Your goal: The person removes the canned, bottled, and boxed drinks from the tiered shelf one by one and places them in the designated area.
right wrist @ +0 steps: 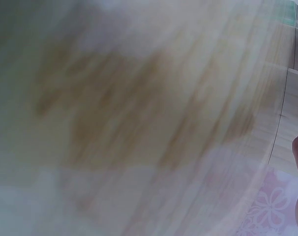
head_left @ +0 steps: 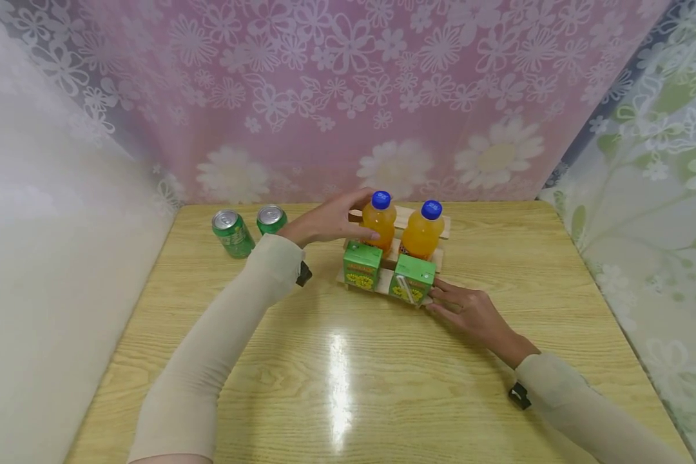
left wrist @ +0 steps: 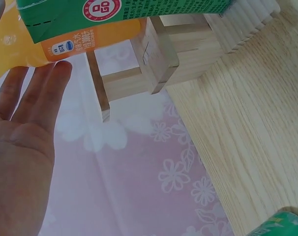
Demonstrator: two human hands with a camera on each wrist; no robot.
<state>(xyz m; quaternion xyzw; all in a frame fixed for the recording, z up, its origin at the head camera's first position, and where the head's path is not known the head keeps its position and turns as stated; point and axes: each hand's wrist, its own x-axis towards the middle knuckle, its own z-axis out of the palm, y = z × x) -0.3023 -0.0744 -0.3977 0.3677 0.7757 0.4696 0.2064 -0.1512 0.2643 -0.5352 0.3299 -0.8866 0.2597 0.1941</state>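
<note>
A small stepped wooden rack (head_left: 385, 281) stands on the table. It carries two orange soda bottles (head_left: 422, 233) with blue caps on a rear step and two green drink cartons (head_left: 362, 265) on the front step. My left hand (head_left: 330, 220) holds the left soda bottle (head_left: 381, 219), thumb in front and fingers behind. In the left wrist view, its fingers (left wrist: 46, 91) lie along the bottle below a carton. My right hand (head_left: 477, 316) grips the right end of the rack's front step, beside the right carton (head_left: 412, 278). The right wrist view is mostly blurred.
Two green soda cans (head_left: 234, 234) stand to the left of the rack, one partly behind my left wrist. A pink flowered curtain (head_left: 325, 96) hangs at the table's back edge. Pale walls flank the wooden table (head_left: 290, 386).
</note>
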